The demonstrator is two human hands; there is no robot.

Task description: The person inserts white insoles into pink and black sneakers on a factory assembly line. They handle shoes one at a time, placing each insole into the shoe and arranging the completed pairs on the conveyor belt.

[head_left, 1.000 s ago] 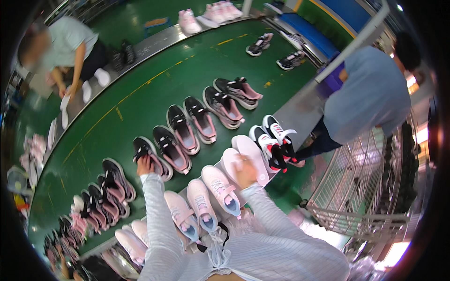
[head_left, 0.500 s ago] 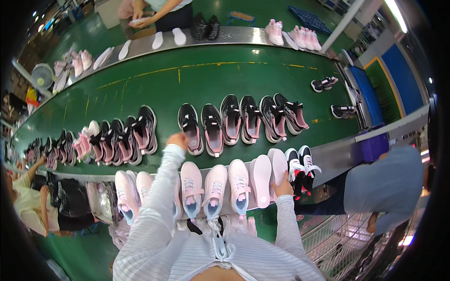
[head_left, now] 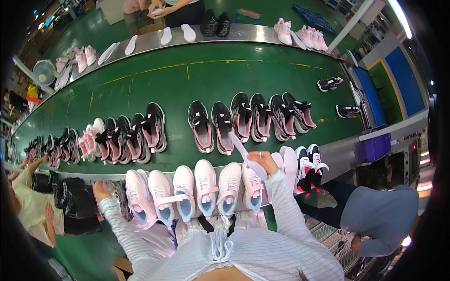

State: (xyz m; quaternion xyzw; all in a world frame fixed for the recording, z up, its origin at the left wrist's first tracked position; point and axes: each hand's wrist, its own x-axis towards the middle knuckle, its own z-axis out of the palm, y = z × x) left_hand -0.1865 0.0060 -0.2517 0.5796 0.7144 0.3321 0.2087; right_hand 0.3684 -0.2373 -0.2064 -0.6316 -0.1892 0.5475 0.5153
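My right hand (head_left: pixel 264 162) pinches a pale pink insole (head_left: pixel 244 152), its far tip near the heels of the black-and-pink sneakers (head_left: pixel 221 126). The insole slants above a row of pale pink sneakers (head_left: pixel 205 182) with straps, standing on the near metal ledge. Left of that row, my left hand (head_left: pixel 101 191) hangs beside a clear plastic bag (head_left: pixel 119 194). Its fingers are too small and blurred to tell whether they grip anything. More pale insoles (head_left: pixel 289 169) rest on the ledge right of my right hand, partly behind it.
A green conveyor belt (head_left: pixel 164 84) carries more black-and-pink sneakers (head_left: pixel 153 127) at left. Red-white-black sneakers (head_left: pixel 304 166) stand at the ledge's right end. Another person (head_left: pixel 379 220) is close on my right, another (head_left: pixel 35 201) on my left. A purple bin (head_left: pixel 376 147) is at right.
My left hand has swung from the black sneakers to the far left of the pink row. My right hand has lifted an insole off the ledge and moved it left. The view has shifted slightly.
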